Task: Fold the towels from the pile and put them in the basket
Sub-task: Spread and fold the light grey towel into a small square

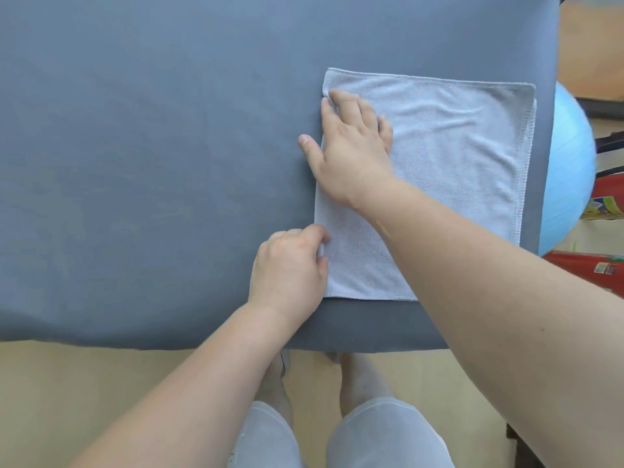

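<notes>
Nearest, the table's front edge runs just ahead of the person's legs, with bare floor below it. Just beyond that edge the left hand sits at the near left side of the towel, its fingers curled and thumb and forefinger clamped on the cloth's left edge. The towel lies flat on the right part of the table, its near hem close to the front edge and its right side close to the table's right edge, where two stitched hems show one over the other. That suggests it is already folded once, and the plain left side looks like the crease. Farther on, the right hand lies across the far left corner, fingers fairly straight and pressing down, the thumb spread out onto the table. I judge this towel is mid-fold, with at least one more fold and the move to the basket left. Neither pile nor basket is in view, so the overall count cannot be told. Room lies to the left and beyond. To the right a ball and red packs crowd the table's side.
</notes>
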`<state>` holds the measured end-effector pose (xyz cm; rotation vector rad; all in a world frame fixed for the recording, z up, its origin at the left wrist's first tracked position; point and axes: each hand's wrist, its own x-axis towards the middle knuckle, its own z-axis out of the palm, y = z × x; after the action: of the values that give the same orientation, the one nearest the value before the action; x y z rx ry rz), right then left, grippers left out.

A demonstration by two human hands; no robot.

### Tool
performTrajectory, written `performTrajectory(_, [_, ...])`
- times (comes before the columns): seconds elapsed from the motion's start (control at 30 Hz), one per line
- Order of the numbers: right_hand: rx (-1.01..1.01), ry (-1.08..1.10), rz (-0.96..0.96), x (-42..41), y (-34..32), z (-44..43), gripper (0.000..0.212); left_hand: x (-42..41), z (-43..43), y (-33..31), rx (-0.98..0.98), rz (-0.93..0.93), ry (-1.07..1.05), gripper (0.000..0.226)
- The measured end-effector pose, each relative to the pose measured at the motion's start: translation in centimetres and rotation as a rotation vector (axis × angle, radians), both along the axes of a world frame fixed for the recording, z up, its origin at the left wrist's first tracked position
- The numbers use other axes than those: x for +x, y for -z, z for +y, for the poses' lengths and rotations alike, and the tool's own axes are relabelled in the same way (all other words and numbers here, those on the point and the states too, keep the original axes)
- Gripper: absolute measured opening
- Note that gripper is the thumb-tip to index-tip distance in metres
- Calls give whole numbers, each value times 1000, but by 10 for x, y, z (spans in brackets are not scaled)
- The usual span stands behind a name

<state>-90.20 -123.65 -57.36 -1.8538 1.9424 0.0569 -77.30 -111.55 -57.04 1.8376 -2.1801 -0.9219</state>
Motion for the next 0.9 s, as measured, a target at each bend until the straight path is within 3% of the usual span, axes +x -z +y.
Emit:
performTrajectory(0.23, [-4,-27,-171,68,-9,-6,72,78,-1,-13,-36,-93,-71,29])
performTrajectory(0.43, [74,-215,-526,136,-14,-8,79,161,-8,-23,16,-305,-160,29])
performTrajectory(0.57, [46,-296,-535,137,-12,1,75,175,-15,-26,63,-394,-238,24])
performTrajectory(0.67, [-114,-181,-456,103,-8,18,68,142,-14,-29,-58,-343,-274,19])
performTrajectory(0.77, [-329,78,-380,48,-5,38,56,85,0,-31,-126,-142,-114,15])
performTrajectory(0.9, [-263,356,-430,-24,-6,48,49,17,29,-22,-66,17,147,29])
